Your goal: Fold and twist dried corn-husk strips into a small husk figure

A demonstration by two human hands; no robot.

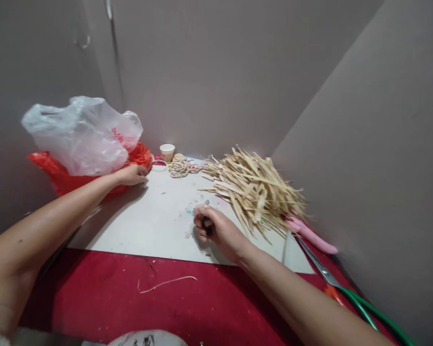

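Note:
My left hand [133, 175] rests at the right edge of the red plastic bag [63, 179], fingers curled together; whether it pinches anything is hidden. Above that bag lies a crumpled white plastic bag [84, 137]. Over the white board [159, 211], my right hand [209, 226] is closed, with something dark partly visible inside its curled fingers. To its right sits a heap of pale dry strips [260, 187]. A coil of beige cord [179, 167] lies between the hands, farther back.
A paper cup [167, 152] stands by the back wall. Green-handled scissors [326, 275] and a pink item [312, 234] lie at the right edge. A loose thin strand [168, 282] crosses the red cloth [111, 278]. Grey walls enclose the back and right.

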